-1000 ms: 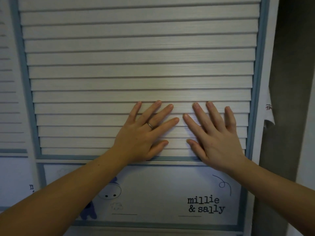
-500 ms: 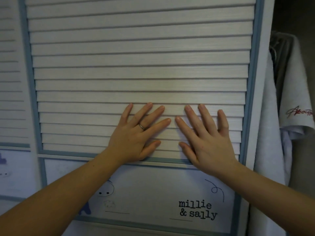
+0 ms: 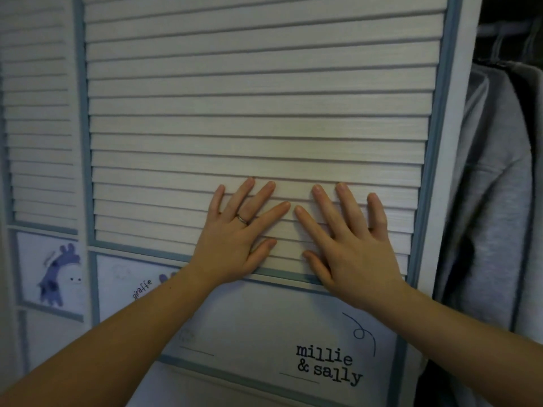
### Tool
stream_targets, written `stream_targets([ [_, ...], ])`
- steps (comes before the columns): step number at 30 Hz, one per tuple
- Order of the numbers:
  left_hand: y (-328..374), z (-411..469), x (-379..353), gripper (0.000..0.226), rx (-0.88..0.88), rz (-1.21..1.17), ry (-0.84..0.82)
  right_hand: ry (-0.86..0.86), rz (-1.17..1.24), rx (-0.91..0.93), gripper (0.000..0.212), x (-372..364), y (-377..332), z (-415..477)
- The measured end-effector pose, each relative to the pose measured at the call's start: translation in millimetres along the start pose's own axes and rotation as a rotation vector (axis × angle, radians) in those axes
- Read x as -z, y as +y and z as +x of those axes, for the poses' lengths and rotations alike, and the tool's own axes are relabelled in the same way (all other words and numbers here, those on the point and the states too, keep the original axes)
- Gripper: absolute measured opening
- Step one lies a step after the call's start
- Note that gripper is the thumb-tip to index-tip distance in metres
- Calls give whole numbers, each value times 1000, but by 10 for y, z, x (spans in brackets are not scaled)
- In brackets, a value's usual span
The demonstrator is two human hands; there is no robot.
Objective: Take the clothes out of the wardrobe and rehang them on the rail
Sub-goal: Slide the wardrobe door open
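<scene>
Your left hand (image 3: 235, 239) lies flat against the louvred wardrobe door (image 3: 249, 113), fingers straight and spread, gripping nothing. A ring (image 3: 243, 219) sits on one of its middle fingers. Your right hand (image 3: 352, 248) lies flat on the same door just beside it, fingers likewise straight and fanned, with nothing held. The two index fingertips come close together but do not touch. Both palms rest low on the slats, with the heels of the hands over the blue strip along the bottom of the louvres. Below that strip, the door's plain panel carries the lettering "millie & sally" (image 3: 326, 365) under your right forearm. The word "giraffe" (image 3: 143, 288) shows just above your left forearm. A second louvred door (image 3: 38, 113) stands to the left and carries a purple giraffe drawing (image 3: 58, 274) on its lower panel. To the right of the door's blue-edged frame the wardrobe interior is exposed. There a grey garment (image 3: 493, 201) hangs full length, close beside the door edge and apart from both hands. Above it a patch of checked fabric (image 3: 507, 45) shows in the dim upper corner, under a pale horizontal bar (image 3: 505, 28). Whether the garments hang from that bar cannot be told.
</scene>
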State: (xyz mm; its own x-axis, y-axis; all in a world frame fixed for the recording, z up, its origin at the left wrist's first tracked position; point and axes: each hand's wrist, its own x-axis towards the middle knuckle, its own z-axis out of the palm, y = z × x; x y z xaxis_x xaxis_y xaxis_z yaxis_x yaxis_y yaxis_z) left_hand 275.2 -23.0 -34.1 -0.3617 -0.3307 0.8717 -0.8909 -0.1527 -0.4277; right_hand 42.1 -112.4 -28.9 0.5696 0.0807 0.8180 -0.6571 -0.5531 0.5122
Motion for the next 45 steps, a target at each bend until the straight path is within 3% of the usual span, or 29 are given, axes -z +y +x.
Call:
stream_targets([
  [26,-926,-1040,32,57,728,-145,-94,-109,71,345,68,-275,-1118,1089],
  [35,-1292,-1252,102,59,857,-205,-106,-129,93,370,72,-383,-1596,1443],
  [45,-1676,-1438,222,60,864,-246,-144,-131,79,356,73,-478,-1969,1683],
])
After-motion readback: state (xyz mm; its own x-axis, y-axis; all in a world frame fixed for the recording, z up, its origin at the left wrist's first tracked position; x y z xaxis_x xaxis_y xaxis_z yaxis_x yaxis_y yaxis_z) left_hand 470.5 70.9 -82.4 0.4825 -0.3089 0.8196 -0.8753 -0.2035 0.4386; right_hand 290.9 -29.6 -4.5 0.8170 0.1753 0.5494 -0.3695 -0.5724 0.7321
